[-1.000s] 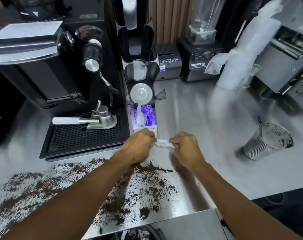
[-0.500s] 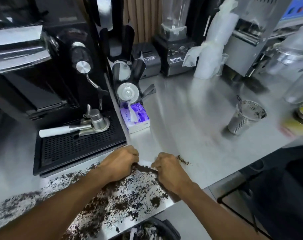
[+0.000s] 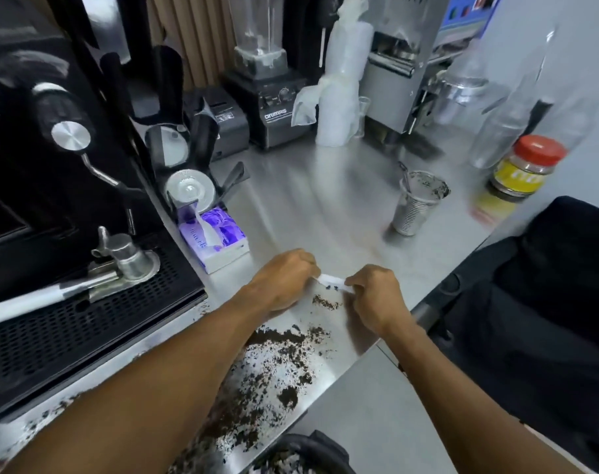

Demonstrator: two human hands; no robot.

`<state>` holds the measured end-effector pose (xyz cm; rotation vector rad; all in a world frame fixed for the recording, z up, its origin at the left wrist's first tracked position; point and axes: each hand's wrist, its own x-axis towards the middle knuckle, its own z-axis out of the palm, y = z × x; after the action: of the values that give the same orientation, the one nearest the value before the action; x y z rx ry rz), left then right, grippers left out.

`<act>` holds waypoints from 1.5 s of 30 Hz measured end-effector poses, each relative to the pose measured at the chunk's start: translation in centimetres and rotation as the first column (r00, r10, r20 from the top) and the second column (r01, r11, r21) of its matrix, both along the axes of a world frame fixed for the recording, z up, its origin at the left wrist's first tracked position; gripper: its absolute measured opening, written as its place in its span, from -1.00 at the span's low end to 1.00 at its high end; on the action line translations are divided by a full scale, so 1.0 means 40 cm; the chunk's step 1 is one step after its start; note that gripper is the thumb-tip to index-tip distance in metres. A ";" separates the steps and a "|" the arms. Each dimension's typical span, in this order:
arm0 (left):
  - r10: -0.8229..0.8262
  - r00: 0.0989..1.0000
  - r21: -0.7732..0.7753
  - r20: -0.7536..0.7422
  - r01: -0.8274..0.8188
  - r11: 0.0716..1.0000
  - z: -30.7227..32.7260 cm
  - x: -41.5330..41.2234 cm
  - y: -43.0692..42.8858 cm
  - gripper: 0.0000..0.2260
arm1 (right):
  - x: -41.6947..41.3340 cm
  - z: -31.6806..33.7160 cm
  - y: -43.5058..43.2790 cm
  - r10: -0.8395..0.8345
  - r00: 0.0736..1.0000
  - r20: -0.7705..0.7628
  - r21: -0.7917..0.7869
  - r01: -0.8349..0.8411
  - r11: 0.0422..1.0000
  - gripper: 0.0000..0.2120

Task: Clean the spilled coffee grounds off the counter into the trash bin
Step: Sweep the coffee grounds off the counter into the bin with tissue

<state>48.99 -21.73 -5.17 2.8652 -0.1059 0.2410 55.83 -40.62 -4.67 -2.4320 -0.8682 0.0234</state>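
Dark coffee grounds [image 3: 274, 367] lie scattered over the steel counter [image 3: 325, 206] near its front edge, with a smaller patch [image 3: 326, 302] between my hands. My left hand [image 3: 284, 280] and my right hand [image 3: 376, 295] each grip one end of a folded white tissue [image 3: 332, 281], stretched between them just above the counter; a few grounds cling to it. The black trash bin [image 3: 304, 451] shows at the bottom edge, below the counter's front, with grounds inside.
A purple tissue box [image 3: 216, 239] stands left of my hands, beside the black espresso machine's drip tray [image 3: 86, 323]. A steel cup [image 3: 416, 206] with grounds sits to the right, a red-lidded jar [image 3: 523, 169] beyond it. A blender [image 3: 267, 94] and wrapped cups [image 3: 342, 83] line the back.
My hands swept the tissue toward the front edge through the grounds, then lifted back and to the right. The view swung right.
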 end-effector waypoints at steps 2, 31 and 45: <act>-0.020 1.000 0.026 0.018 0.019 0.999 -0.011 -0.016 0.002 -0.78 | -0.025 -0.021 -0.005 -0.001 1.000 -0.014 -0.012 0.001 1.000 -0.82; 0.000 0.993 0.101 -0.121 0.012 0.995 -0.005 -0.284 0.133 -0.75 | -0.303 -0.030 0.067 0.243 0.951 -0.191 -0.032 -0.253 0.967 -0.73; 0.157 0.935 -0.022 -0.317 -0.173 0.985 0.056 -0.305 0.159 -0.85 | -0.285 0.015 0.083 0.115 0.939 -0.325 0.029 -0.111 0.993 -0.74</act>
<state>36.77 -15.36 -2.92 2.8217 0.2002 -0.1817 44.44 -37.32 -4.06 -2.2757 -0.8491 0.4510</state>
